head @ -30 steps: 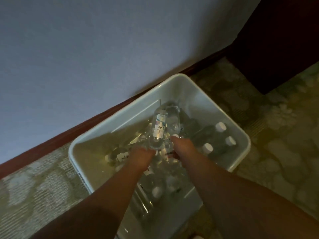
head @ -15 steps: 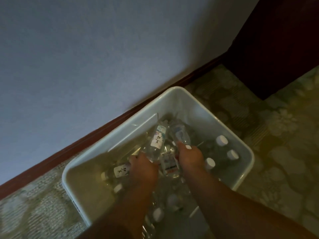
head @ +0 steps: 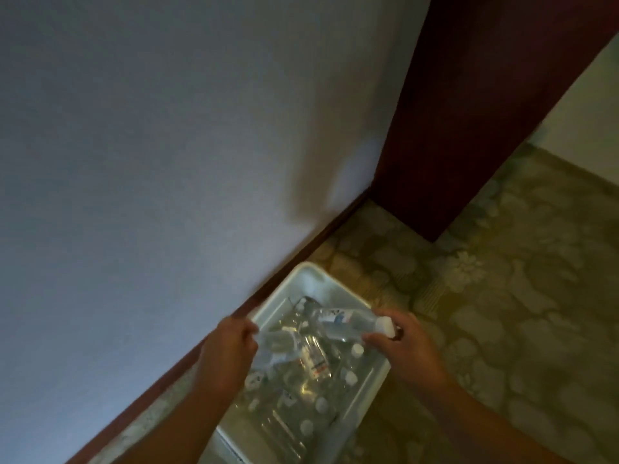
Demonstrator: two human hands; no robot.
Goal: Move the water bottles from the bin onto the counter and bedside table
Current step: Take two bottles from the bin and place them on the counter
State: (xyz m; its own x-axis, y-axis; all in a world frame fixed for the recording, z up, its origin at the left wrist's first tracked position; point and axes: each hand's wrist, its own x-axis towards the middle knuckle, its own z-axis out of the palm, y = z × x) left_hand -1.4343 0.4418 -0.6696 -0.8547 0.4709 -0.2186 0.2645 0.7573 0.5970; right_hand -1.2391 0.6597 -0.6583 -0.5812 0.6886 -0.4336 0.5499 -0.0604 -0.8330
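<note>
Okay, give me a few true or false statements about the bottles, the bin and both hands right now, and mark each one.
1. The right hand grips a water bottle near its white cap. True.
2. The bin stands on a counter. False: it sits on patterned carpet by the wall.
3. The left hand holds a clear bottle. True, though blurred.
4. The bin is empty. False: more bottles lie inside.
</note>
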